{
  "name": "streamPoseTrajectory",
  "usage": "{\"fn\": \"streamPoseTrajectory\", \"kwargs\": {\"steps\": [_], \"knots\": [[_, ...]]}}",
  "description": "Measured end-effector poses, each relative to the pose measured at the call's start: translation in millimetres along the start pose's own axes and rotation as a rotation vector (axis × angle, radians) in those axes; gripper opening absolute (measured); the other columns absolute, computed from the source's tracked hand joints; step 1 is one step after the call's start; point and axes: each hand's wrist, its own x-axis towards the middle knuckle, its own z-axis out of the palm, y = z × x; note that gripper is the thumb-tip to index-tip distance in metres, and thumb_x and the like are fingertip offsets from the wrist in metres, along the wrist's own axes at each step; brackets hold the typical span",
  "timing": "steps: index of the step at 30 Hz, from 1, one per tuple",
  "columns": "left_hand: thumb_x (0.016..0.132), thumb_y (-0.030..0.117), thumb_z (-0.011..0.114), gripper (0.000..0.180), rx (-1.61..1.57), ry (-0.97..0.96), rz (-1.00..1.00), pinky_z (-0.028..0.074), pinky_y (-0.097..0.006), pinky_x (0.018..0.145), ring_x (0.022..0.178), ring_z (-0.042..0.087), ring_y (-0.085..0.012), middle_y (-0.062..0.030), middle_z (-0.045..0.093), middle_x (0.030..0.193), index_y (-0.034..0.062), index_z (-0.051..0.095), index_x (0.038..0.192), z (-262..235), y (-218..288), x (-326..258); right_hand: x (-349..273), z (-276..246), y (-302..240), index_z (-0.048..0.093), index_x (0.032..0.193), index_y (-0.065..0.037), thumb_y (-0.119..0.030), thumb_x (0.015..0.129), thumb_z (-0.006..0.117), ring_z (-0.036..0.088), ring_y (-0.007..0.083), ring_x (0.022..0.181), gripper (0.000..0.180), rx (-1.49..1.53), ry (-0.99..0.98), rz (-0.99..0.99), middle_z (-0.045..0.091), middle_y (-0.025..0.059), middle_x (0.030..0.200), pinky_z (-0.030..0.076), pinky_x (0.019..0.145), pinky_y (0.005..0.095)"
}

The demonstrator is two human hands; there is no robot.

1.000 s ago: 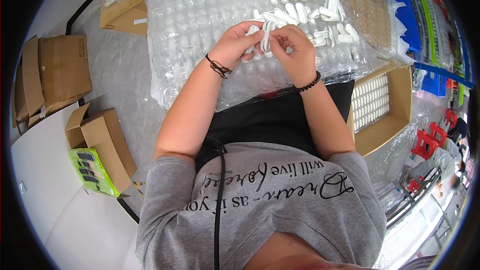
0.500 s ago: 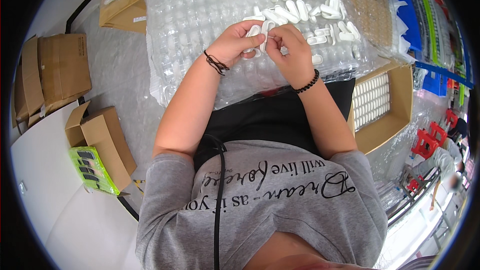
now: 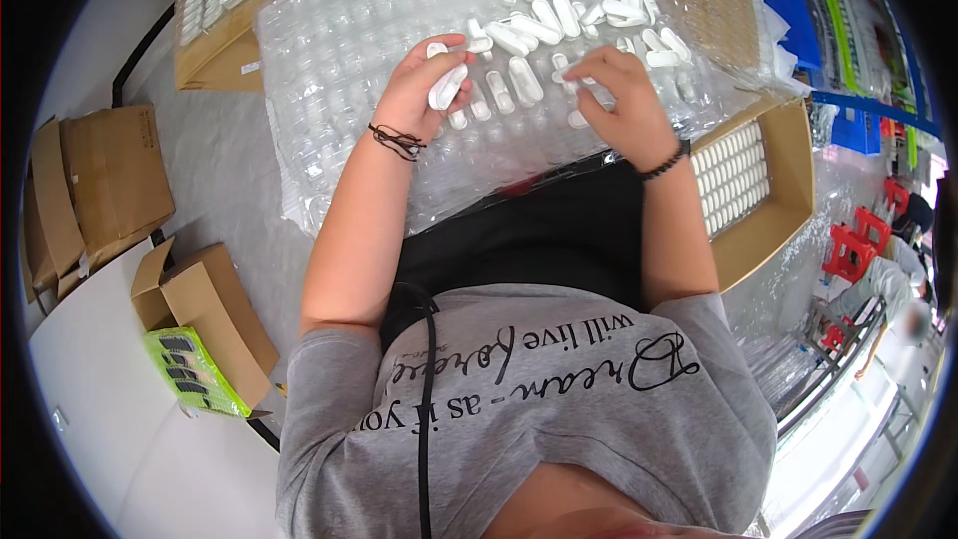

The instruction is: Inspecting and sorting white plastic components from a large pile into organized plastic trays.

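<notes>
A clear plastic blister tray with many small pockets lies across my lap. Several white oblong plastic pieces sit loose on its far half. My left hand holds one white oblong piece between thumb and fingers just above the tray. My right hand rests on the tray to the right, its fingertips pinching a small white piece against the pockets. A dark cord bracelet circles each wrist.
An open cardboard box with rows of white pieces stands at my right. Another filled box is at the far left. Folded brown cartons and a green packet lie on the floor at left. Red stools and blue bins stand at right.
My hands were together over the tray's middle and have moved apart. The left now carries a white piece to the left; the right has dropped to the tray.
</notes>
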Motion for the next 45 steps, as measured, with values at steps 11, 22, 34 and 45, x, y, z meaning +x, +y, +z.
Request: {"fn": "streamPoseTrajectory", "kwargs": {"steps": [11,22,34,45], "knots": [[0.082,0.002,0.066,0.040,0.193,-0.157,-0.040,0.051,-0.027,0.054,0.075,0.059,-0.0119,-0.0036,0.058,0.103,0.0085,0.052,0.119,11,-2,-3,-1,19,-8,0.060,0.093,-0.004,-0.003,0.081,0.064,0.059,0.0181,0.076,0.012,0.253,0.022,0.287,0.062,0.0048,0.080,0.047,0.071,0.0316],[0.088,0.011,0.064,0.040,0.133,-0.281,-0.099,0.043,-0.021,0.048,0.070,0.056,-0.0092,-0.0023,0.060,0.095,0.0075,0.052,0.126,3,-5,2,21,92,-32,0.064,0.092,-0.003,-0.003,0.082,0.067,0.060,0.0140,0.069,0.010,0.637,0.338,0.409,0.059,0.0054,0.080,0.048,0.058,0.0287],[0.088,0.018,0.067,0.038,0.115,-0.196,-0.123,0.043,-0.020,0.046,0.067,0.057,-0.0079,-0.0053,0.065,0.099,0.0062,0.055,0.123,-3,-6,10,23,42,8,0.065,0.105,-0.011,-0.006,0.081,0.058,0.056,0.0316,0.096,0.025,-0.094,0.255,0.118,0.059,0.0097,0.104,0.046,0.082,0.0439],[0.089,0.023,0.066,0.043,0.110,-0.287,-0.086,0.043,-0.020,0.046,0.068,0.056,-0.0087,-0.0080,0.065,0.103,0.0045,0.051,0.125,-1,-9,9,12,37,40,0.068,0.092,-0.010,-0.020,0.087,0.059,0.052,0.0266,0.101,0.014,-0.499,-0.047,0.236,0.060,0.0038,0.098,0.041,0.088,0.0435]]}}
